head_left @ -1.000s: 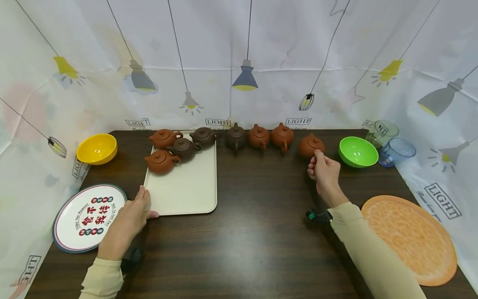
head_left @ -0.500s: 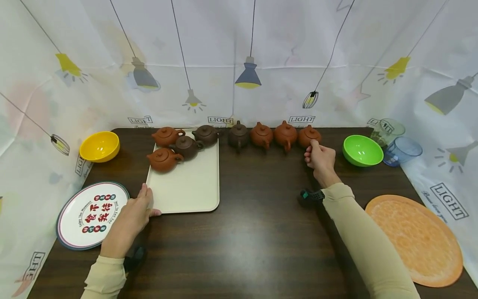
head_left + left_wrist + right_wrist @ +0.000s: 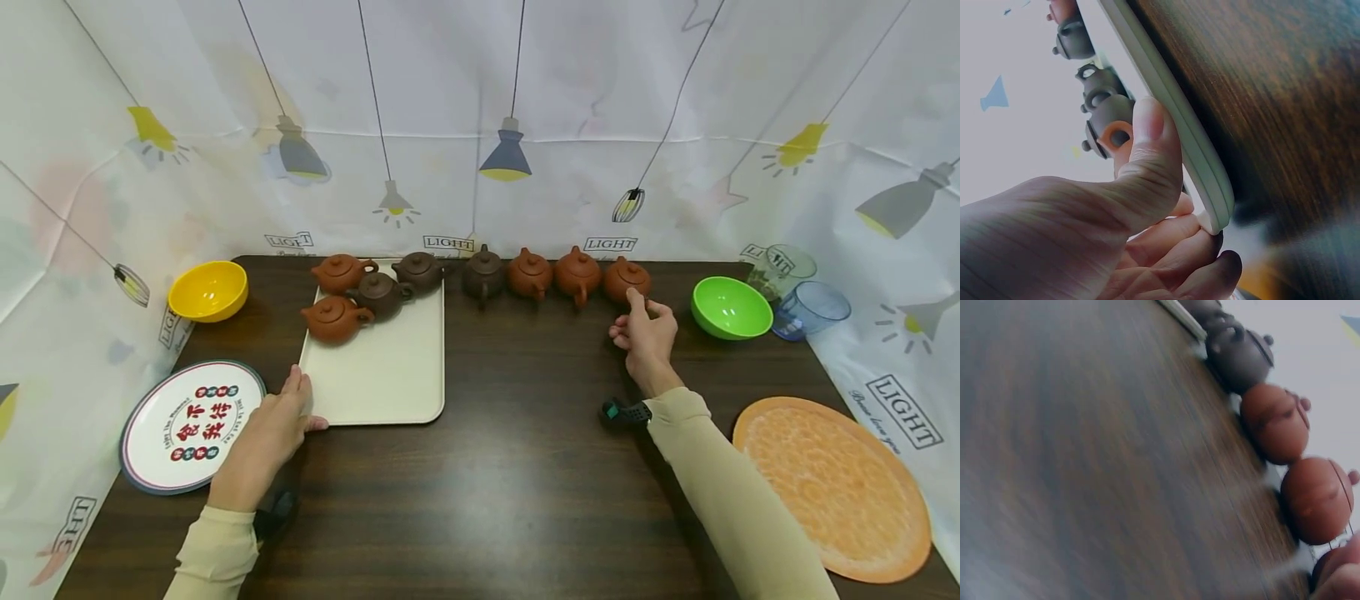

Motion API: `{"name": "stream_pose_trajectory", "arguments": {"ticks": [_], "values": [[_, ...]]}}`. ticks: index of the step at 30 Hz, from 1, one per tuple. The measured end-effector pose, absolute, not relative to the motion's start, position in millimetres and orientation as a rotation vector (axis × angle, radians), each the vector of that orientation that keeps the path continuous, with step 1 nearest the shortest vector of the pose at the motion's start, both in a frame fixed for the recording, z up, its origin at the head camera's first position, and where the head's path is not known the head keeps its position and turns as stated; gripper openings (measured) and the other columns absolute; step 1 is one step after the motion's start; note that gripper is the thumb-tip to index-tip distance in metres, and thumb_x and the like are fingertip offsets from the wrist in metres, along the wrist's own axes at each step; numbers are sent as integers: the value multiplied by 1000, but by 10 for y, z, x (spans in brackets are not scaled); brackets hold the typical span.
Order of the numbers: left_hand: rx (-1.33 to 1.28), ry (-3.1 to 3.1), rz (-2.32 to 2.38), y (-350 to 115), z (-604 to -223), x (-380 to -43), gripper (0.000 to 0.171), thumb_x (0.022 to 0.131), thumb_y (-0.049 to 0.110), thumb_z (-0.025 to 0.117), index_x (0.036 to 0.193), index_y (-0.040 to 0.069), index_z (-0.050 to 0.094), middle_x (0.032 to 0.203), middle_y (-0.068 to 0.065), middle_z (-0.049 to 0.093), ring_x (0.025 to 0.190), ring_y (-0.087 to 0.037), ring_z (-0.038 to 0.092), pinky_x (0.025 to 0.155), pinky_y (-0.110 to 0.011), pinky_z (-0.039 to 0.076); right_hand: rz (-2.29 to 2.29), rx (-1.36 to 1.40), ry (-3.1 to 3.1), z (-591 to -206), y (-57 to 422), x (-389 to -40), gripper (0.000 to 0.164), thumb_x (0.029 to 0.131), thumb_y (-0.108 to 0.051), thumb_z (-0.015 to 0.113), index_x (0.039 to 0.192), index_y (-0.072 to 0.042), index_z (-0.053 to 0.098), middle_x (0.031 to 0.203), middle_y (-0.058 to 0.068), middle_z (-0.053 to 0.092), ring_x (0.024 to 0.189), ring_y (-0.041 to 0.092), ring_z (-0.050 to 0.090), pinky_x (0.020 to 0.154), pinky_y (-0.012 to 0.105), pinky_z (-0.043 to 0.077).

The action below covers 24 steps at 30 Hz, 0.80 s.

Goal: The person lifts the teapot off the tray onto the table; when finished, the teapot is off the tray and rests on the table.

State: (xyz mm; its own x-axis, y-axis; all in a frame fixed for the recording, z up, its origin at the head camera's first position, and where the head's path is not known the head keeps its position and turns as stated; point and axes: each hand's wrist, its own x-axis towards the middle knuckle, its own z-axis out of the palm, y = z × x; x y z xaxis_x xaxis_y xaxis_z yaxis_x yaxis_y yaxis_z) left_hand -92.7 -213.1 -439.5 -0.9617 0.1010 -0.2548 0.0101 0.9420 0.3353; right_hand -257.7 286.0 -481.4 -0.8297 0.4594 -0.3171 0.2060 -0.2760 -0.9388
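Note:
My left hand (image 3: 258,442) grips the left edge of a cream tray (image 3: 382,375) near its front corner. In the left wrist view the thumb lies over the tray's rim (image 3: 1194,156), fingers curled around the corner. Two reddish-brown teapots (image 3: 333,320) and two dark brown teapots (image 3: 380,296) stand at the tray's back. To the right of it runs a row: a dark teapot (image 3: 483,273), then two reddish teapots (image 3: 530,272) and a third reddish teapot (image 3: 624,277). My right hand (image 3: 649,342) is at this last teapot's front, fingers loosened and spread, fingertips right at its handle.
A yellow bowl (image 3: 208,292) and a white plate with red lettering (image 3: 168,446) lie at the left. On the right are a green bowl (image 3: 731,308), a blue glass (image 3: 813,308), a greenish glass (image 3: 780,271) and a round orange mat (image 3: 832,492). A printed curtain hangs behind.
The right hand moved the last reddish teapot leftward to the row's end, then its fingers loosened from the handle. The left hand stays on the tray. The head view shifted slightly.

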Motion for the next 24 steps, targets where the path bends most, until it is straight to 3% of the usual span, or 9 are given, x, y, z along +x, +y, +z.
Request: {"name": "stream_pose_trajectory", "arguments": {"ticks": [5, 10, 14, 18, 24], "values": [[70, 2813, 487, -2133, -4392, -930, 71, 102, 6, 70, 157, -20, 33, 165, -43, 21, 128, -56, 60, 106, -65, 53, 2252, -876, -1680, -4790, 2654, -2416, 50, 104, -31, 68, 136, -20, 31, 63, -2, 61, 42, 10, 56, 39, 19, 46], [68, 2815, 470, -2150, -4380, -962, 77, 100, 15, 74, 156, -20, 35, 164, -45, 22, 125, -59, 62, 105, -66, 53, 2327, -814, -1726, -4750, 2283, -2268, 49, 103, -20, 62, 139, -18, 28, 65, -2, 59, 44, 10, 55, 40, 20, 40], [55, 2797, 474, -2160, -4382, -983, 81, 99, 21, 74, 156, -19, 34, 165, -44, 20, 127, -60, 61, 106, -66, 52, 2392, -680, -1850, -4765, 1932, -2188, 50, 103, -14, 58, 145, -11, 30, 65, -3, 58, 47, 9, 53, 42, 20, 36], [48, 2797, 478, -2155, -4387, -990, 80, 100, 21, 74, 157, -19, 33, 165, -44, 19, 126, -58, 62, 106, -66, 53, 2410, -541, -1942, -4785, 1610, -2149, 43, 103, -12, 57, 141, -8, 37, 67, -3, 58, 48, 9, 54, 43, 20, 38], [65, 2821, 485, -2150, -4391, -957, 70, 102, 5, 70, 157, -19, 34, 164, -43, 22, 129, -56, 60, 106, -65, 53, 2446, -359, -2012, -4756, 1174, -2126, 37, 101, -9, 57, 136, -3, 45, 66, -2, 59, 48, 9, 55, 43, 20, 37]]}}
